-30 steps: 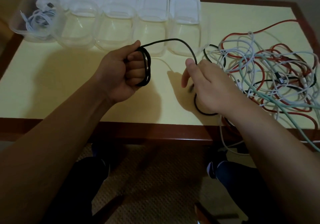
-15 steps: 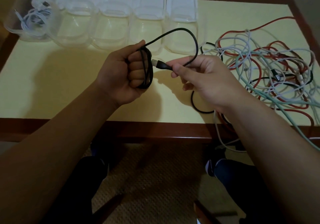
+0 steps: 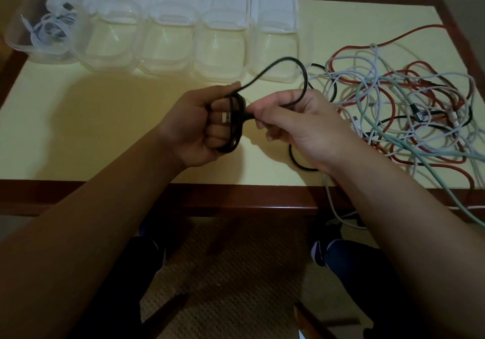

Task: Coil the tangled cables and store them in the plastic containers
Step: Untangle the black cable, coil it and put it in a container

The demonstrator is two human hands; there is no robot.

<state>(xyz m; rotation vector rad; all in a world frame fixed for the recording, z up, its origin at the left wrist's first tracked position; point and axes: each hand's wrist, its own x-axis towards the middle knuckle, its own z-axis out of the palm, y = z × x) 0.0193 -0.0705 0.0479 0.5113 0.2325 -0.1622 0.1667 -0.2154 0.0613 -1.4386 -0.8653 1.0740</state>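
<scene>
Black cable (image 3: 296, 63): we have it mostly coiled; a last loop arcs up between our hands.
Left hand (image 3: 199, 126): clenched round the black coil (image 3: 233, 126), held above the table (image 3: 78, 118).
Right hand (image 3: 296, 123): pinching the cable's free end, right beside the coil.
Containers (image 3: 220, 47): row of clear tubs along the far edge; we count one at far left holding a white cable (image 3: 49, 29), the rest look empty.
Tangle (image 3: 409, 108): red, white, mint and black cables heaped at right, some trailing off the near edge.
Progress: we judge one cable stored, one nearly wound, most of the pile left.
</scene>
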